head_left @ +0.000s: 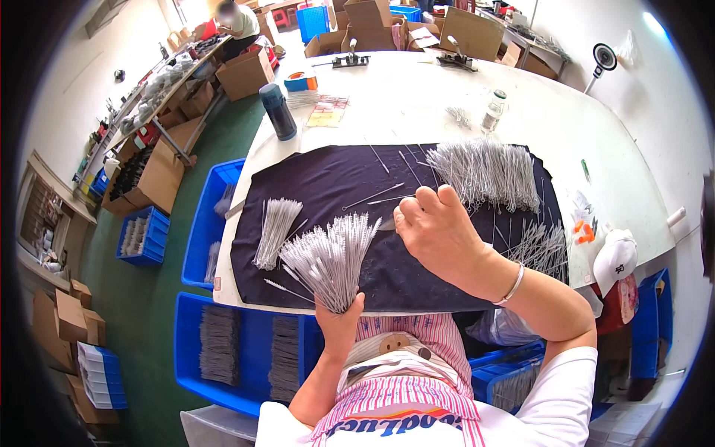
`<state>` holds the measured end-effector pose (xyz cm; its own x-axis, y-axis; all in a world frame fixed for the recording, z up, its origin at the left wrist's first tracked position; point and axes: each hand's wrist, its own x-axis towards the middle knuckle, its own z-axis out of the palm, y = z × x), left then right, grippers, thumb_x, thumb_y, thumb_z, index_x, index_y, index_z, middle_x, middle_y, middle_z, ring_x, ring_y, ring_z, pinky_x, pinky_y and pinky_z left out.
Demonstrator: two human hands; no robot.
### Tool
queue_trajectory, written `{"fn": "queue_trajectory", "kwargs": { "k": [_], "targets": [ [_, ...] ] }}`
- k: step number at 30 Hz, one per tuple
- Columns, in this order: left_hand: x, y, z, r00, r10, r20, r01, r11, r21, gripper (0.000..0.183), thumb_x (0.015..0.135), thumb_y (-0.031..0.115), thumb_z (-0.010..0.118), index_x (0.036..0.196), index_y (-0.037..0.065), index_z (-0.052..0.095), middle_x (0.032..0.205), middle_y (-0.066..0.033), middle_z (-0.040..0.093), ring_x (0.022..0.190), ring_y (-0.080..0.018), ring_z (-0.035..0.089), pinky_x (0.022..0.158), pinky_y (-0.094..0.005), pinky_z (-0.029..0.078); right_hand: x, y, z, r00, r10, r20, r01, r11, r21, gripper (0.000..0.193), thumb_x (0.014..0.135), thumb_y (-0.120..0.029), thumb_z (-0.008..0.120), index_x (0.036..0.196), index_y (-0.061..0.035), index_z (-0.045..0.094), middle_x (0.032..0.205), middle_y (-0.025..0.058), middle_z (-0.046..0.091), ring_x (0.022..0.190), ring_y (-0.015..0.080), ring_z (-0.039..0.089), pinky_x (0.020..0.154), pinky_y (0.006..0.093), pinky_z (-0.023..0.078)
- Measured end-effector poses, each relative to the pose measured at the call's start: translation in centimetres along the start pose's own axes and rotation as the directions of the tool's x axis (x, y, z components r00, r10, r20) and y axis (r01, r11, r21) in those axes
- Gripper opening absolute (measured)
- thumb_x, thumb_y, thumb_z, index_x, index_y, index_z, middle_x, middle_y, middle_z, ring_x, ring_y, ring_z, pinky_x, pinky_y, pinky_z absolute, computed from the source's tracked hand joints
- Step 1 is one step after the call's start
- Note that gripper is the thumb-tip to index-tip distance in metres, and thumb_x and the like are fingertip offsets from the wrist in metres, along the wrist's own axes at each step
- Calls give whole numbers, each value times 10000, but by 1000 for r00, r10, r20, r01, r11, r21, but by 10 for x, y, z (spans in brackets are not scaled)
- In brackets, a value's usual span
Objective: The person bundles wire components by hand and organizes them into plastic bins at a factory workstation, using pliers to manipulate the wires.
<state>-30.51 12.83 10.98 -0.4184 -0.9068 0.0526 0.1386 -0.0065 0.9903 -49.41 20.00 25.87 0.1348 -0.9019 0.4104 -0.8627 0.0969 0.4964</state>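
My left hand (339, 316), at the near edge of the table, grips a fanned bundle of thin wire brushes (328, 257) by their lower ends, white bristles upward. My right hand (439, 227) is raised over the dark cloth (417, 276), fingers curled into a pinch. Whatever is between its fingertips is hidden. One loose brush (391, 199) runs up to that hand; I cannot tell if it is held. A smaller pile of brushes (277, 231) lies left of the bundle. Beyond the right hand sits a large pile of brushes (484, 175), with more scattered brushes (538, 249) nearer me.
On the white table (417, 97) stand a dark thermos (278, 112), a glass bottle (494, 110) and an orange-and-blue tape roll (301, 81). A white cap (615, 261) hangs at the right edge. Blue bins (186, 357) sit below the near left edge. Another person (242, 26) sits far left.
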Motion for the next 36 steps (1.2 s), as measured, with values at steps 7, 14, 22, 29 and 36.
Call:
{"fn": "queue_trajectory", "kwargs": {
  "k": [7, 14, 22, 29, 36],
  "targets": [
    [-1, 0, 1, 1000, -10, 7, 10, 999, -41, 435, 708, -52, 676, 1074, 1, 447, 914, -72, 610, 807, -107, 590, 724, -239, 482, -5, 4, -1, 999, 36, 2, -36, 999, -11, 159, 727, -168, 585, 841, -89, 663, 786, -18, 511, 846, 149, 450, 726, 311, 311],
    [-2, 6, 4, 998, -57, 22, 58, 996, -67, 440, 707, -64, 671, 1074, 7, 440, 914, -72, 604, 801, -108, 591, 719, -237, 487, -7, 3, -1, 998, 57, -31, -56, 998, 29, 150, 725, -158, 586, 833, -86, 661, 781, -16, 506, 843, 148, 449, 726, 309, 307],
    [-3, 3, 5, 999, -22, 32, 24, 998, -66, 458, 702, -77, 670, 1085, 2, 430, 920, -77, 605, 804, -112, 599, 715, -237, 497, -4, 4, -4, 999, 32, -1, -32, 999, 34, 108, 721, -160, 588, 784, -98, 650, 745, -20, 496, 832, 144, 454, 727, 310, 307],
    [-3, 0, 1, 999, -27, 44, 30, 998, -52, 430, 693, -70, 677, 1055, 6, 459, 887, -72, 618, 788, -104, 595, 683, -242, 496, -9, 9, -8, 996, 85, -23, -83, 995, 59, 114, 714, -170, 596, 780, -97, 653, 750, -19, 508, 828, 149, 460, 720, 313, 307],
    [-4, 4, -4, 994, -31, 105, 46, 989, -142, 333, 659, -100, 649, 942, 11, 515, 817, -71, 617, 658, -84, 564, 556, -211, 461, -19, 15, 0, 968, 246, -39, -229, 942, 246, 220, 745, -241, 623, 884, -73, 652, 747, -3, 514, 788, 157, 481, 700, 329, 327]
  ]
}}
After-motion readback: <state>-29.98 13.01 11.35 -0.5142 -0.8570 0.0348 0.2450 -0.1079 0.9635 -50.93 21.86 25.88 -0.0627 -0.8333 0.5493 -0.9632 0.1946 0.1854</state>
